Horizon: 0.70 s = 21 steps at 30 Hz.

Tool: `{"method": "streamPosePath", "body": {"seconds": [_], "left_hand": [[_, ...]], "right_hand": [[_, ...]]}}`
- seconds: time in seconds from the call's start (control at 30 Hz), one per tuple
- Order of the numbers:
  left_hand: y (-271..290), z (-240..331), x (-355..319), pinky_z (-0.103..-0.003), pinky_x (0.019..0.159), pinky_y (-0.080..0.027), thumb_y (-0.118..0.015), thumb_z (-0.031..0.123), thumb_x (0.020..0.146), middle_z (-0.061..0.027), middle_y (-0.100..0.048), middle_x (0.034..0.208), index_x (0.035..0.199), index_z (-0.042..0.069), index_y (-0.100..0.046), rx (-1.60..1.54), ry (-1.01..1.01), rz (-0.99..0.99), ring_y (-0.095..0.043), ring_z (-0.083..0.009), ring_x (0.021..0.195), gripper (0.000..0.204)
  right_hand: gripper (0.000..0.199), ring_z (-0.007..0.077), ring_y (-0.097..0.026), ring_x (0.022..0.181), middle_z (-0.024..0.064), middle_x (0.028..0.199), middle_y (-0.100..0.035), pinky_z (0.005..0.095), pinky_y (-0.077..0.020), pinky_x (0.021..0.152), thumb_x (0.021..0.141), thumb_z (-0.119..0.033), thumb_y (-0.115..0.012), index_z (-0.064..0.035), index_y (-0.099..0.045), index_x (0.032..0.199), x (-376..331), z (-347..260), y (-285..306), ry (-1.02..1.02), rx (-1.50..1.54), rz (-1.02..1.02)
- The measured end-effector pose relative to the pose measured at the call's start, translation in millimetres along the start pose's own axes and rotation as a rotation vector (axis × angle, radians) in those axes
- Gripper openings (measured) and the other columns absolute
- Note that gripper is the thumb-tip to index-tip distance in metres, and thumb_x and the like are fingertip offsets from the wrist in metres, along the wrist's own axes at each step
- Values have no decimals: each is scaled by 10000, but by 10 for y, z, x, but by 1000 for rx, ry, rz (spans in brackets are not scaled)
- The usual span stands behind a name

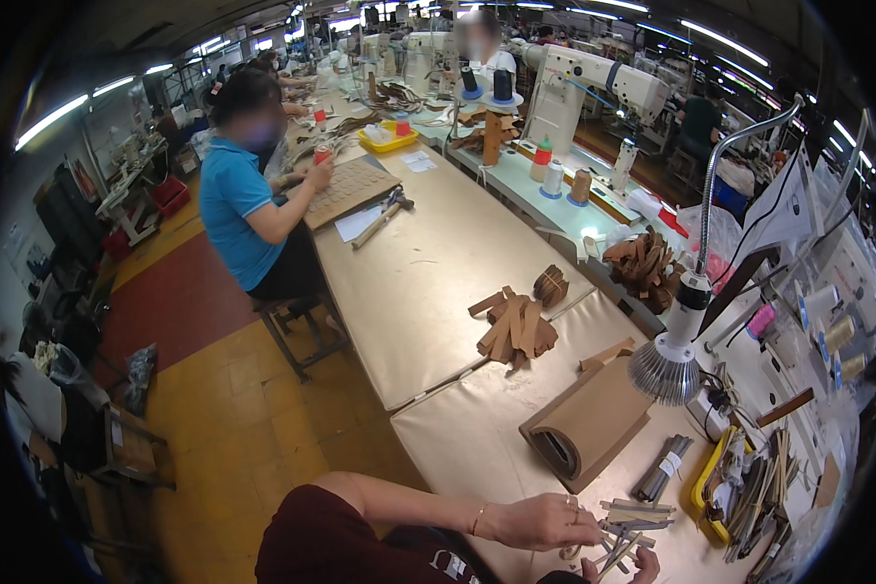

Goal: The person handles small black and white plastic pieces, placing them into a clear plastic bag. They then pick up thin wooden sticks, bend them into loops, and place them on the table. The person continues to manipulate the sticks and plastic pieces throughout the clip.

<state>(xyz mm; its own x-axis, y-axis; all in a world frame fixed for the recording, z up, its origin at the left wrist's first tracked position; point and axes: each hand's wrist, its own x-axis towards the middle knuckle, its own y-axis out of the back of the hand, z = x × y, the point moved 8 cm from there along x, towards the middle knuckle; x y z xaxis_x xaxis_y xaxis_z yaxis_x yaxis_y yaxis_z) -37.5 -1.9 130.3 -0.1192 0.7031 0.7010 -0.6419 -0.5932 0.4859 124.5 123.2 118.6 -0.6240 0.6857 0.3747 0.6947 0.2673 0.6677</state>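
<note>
Near the lower edge my left hand [543,522] is bent over, fingers curled together, with its fingertips at a small bunch of thin strips [621,551]. What those fingertips pinch is too small to make out. My right hand [644,566] shows only in part at the bottom edge; its thumb and fingers close round the thin pale and grey strips. Just beyond, more short flat strips [638,513] lie loosely piled on the table. A banded bundle of dark strips [664,467] rests farther back, beside a curved brown board [594,425].
A lamp [667,365] on a bent neck hangs over the right side. A yellow tray [708,492] holds strips at the right. Brown leather pieces [516,329] lie mid-table. A seated person in blue [238,200] works at the far left by a board [355,195]. Sewing machines line the right.
</note>
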Motion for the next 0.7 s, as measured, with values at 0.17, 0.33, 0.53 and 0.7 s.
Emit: {"method": "streamPosePath", "body": {"seconds": [0.17,0.33,0.53,0.7], "left_hand": [[-211,230,113,-369,850,-512,-599,106,864,-91,-576,1202,1051,102,-636,-110,-105,-94,-620,-251,1030,191],[-184,304,272,-403,897,-513,-614,120,868,-136,-577,1209,1069,135,-662,-250,-145,22,-602,-300,1096,206],[-397,213,86,-423,898,-513,-673,97,784,-136,-594,1227,1075,110,-682,-297,-101,-126,-610,-316,1083,291],[-594,135,-62,-402,873,-504,-720,20,742,-127,-616,1157,1081,104,-672,-291,-17,-196,-606,-326,1041,352]], "right_hand": [[401,287,-550,1045,172,1138,-581,401,-435,909,826,-192,-767,3,-592,1131,-16,-48,-114,-15,188,-115],[218,200,-559,871,114,981,-604,325,-444,769,847,-120,-709,3,-625,1006,-97,84,-280,-200,615,-240],[98,77,-533,691,17,770,-593,239,-419,601,892,-76,-629,5,-636,838,-242,44,-74,-388,965,-371],[113,75,-466,682,-9,700,-520,263,-404,609,935,-97,-554,-17,-614,883,-303,324,97,-504,622,-321]]}}
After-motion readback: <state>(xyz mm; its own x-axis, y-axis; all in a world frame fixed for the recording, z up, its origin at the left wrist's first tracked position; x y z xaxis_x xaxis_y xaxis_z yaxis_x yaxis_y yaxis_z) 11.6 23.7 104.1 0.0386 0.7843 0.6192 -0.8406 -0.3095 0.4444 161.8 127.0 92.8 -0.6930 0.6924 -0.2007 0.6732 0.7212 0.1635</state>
